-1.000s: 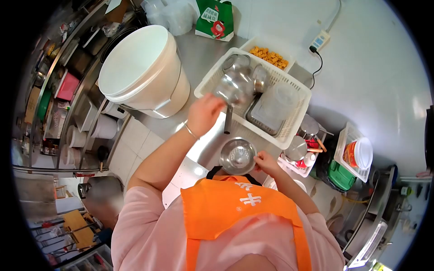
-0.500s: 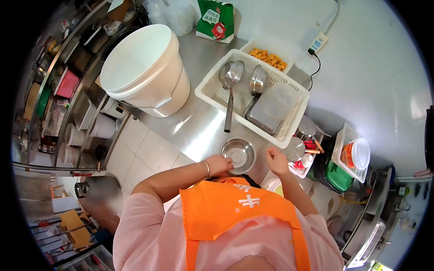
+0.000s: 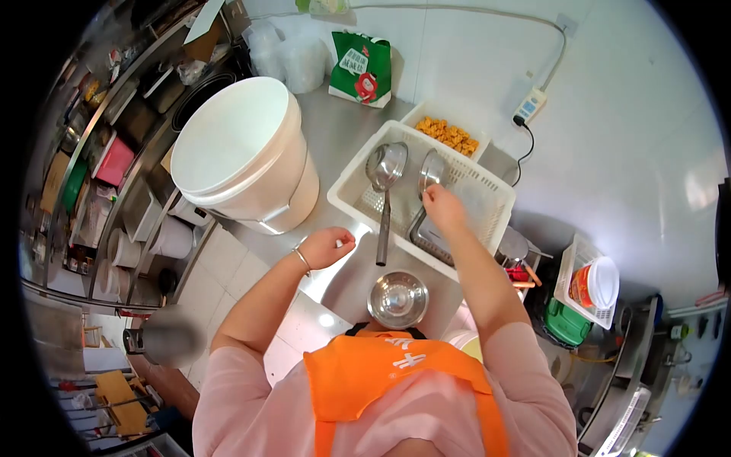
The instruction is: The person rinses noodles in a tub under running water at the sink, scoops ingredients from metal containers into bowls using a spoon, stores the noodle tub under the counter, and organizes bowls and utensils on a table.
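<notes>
My right hand [image 3: 444, 206] reaches over a white plastic basket [image 3: 349, 196], fingers pinched at the near rim of a small steel bowl [image 3: 432, 169]. In the same basket, a steel ladle [image 3: 387, 166] rests with its dark handle over the near edge. A rectangular steel container [image 3: 431, 238] lies there too, partly hidden by my right forearm, with cloudy clear plastic [image 3: 474, 199] beside it. My left hand [image 3: 327, 247], fingers curled in, hovers above the counter between the bucket and the ladle handle. Close to my apron stands another steel bowl [image 3: 397, 299], untouched.
A large white bucket [image 3: 255, 171] stands left on the steel counter [image 3: 324, 118]. Behind the basket sits a tray of orange-brown fried pieces [image 3: 448, 135]. A green bag [image 3: 361, 70] leans at the wall. Crowded shelves [image 3: 114, 160] line the left side.
My right hand has moved forward from the counter's near edge to the bowl in the basket, which is now tilted. My left hand has left the near bowl and moved forward and left.
</notes>
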`<act>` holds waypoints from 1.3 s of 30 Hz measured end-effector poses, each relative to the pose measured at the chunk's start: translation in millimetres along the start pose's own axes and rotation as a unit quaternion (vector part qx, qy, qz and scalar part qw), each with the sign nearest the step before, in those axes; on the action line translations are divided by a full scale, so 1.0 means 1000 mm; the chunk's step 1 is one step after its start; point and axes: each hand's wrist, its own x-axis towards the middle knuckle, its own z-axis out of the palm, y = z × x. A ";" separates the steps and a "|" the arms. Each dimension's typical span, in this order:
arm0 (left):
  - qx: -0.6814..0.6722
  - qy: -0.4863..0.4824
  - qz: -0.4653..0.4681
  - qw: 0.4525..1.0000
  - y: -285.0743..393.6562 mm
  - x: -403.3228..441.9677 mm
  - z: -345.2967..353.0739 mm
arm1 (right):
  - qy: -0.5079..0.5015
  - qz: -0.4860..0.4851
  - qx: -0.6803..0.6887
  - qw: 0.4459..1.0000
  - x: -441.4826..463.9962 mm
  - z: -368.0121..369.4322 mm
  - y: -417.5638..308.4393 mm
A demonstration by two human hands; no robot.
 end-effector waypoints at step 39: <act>-0.258 0.366 0.022 0.894 0.010 0.073 -0.061 | -0.226 0.067 0.279 0.931 -0.173 0.003 0.075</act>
